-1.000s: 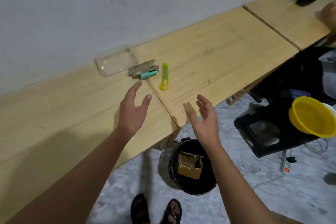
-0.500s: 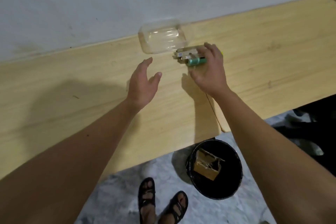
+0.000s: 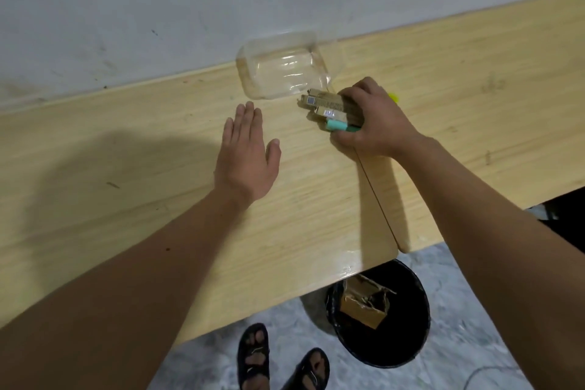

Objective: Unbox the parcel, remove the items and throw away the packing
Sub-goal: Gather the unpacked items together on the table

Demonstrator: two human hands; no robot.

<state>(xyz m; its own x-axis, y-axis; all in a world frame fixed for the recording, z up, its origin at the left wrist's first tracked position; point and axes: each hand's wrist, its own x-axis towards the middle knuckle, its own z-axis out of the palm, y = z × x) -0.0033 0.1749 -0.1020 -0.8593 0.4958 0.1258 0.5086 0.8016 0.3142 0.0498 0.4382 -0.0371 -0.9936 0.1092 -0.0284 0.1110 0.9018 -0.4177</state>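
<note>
Several small brown cartons (image 3: 329, 106) and a teal tube (image 3: 337, 126) lie bunched on the wooden table (image 3: 158, 152). My right hand (image 3: 372, 119) is closed around the right end of this bunch. My left hand (image 3: 247, 152) hovers flat and open over the table, a little to the left of the items, holding nothing. A clear plastic tray (image 3: 285, 68) sits just behind the items, against the wall. The opened cardboard parcel box (image 3: 364, 302) lies inside a black bin (image 3: 383, 315) on the floor below the table edge.
A yellow utility knife (image 3: 393, 96) peeks out behind my right hand. A seam (image 3: 376, 196) splits the tabletop in two under my right forearm. My sandalled feet (image 3: 278, 358) stand on the grey floor left of the bin. The white wall (image 3: 190, 9) bounds the table's far side.
My right hand has settled from touching the items to gripping the bunch. My left hand has flattened and sits a bit lower. The view has drawn closer to the table.
</note>
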